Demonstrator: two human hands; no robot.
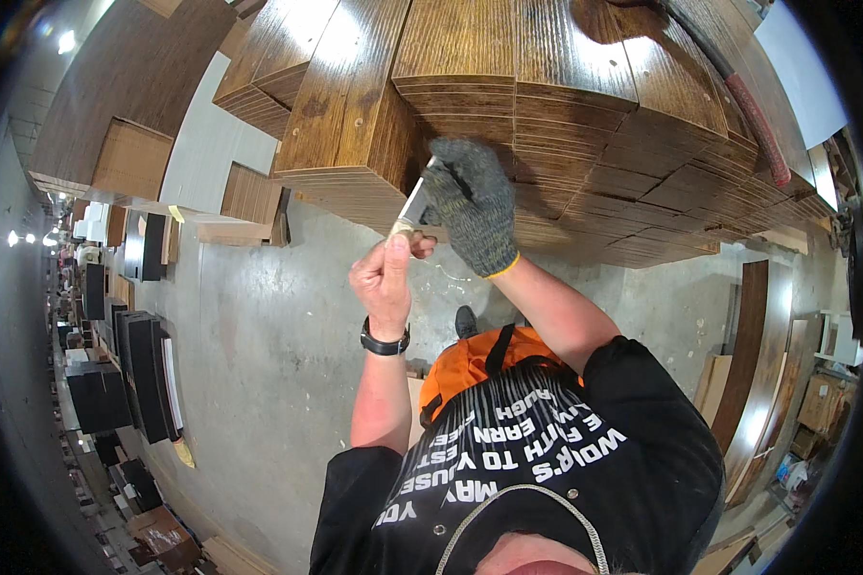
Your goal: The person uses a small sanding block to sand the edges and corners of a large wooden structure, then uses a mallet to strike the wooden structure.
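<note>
A narrow, flat, pale strip [413,205] spans the gap between my two hands; its exact kind is unclear. My left hand [387,269], bare with a black watch on the wrist, pinches its cream lower end between thumb and fingers. Around the upper part closes my right hand [473,201], in a dark grey knit glove with a yellow cuff. Both hands are just in front of stacked brown wood-grain panels [453,43]. The glove hides part of the stack's front edges and part of the strip.
A long dark tool with a red grip [759,133] lies on the stack at right. White and brown panels [208,136] stand at left. Concrete floor [259,323] shows below. Long boards [744,352] lie at right, black boxes [144,374] at far left.
</note>
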